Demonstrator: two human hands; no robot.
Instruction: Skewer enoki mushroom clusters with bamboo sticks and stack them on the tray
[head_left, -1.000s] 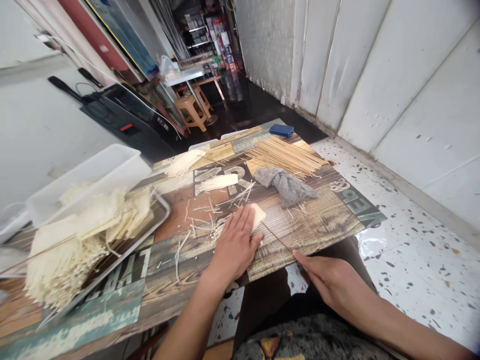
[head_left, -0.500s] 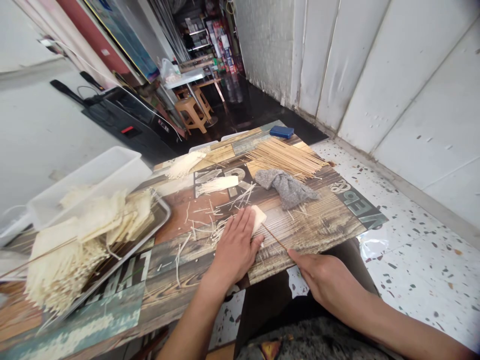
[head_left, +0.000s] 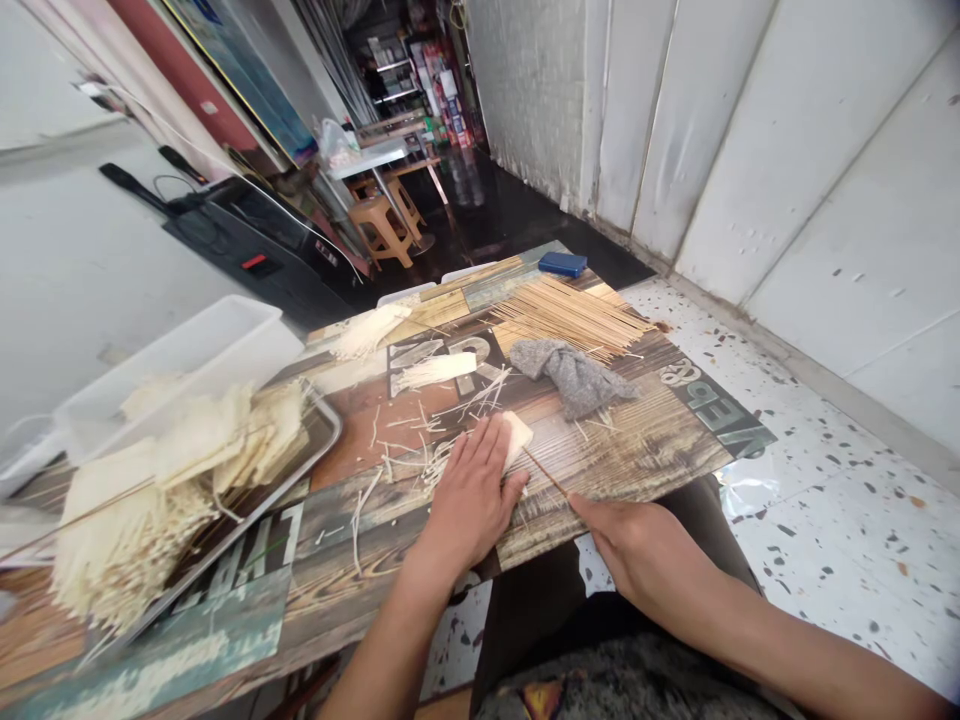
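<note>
My left hand (head_left: pixel 469 495) lies flat, fingers together, pressing a pale roll (head_left: pixel 516 437) of thin sheet down on the printed table top (head_left: pixel 660 430). My right hand (head_left: pixel 637 550) pinches the near end of a thin bamboo skewer (head_left: pixel 546 476) at the table's front edge. The skewer's far end runs into the roll under my left fingers. Loose white strands (head_left: pixel 405 450) lie scattered just left of the roll.
A grey cloth (head_left: pixel 574 370) and a pile of bamboo skewers (head_left: pixel 570 315) lie beyond the roll, with a blue box (head_left: pixel 562 263) at the far edge. A metal tray (head_left: pixel 300 455) of pale sheets and strands sits left, a white tub (head_left: pixel 195 345) behind it.
My right hand has slid forward toward the roll, pushing the skewer further in. The left hand has stayed pressed on the roll.
</note>
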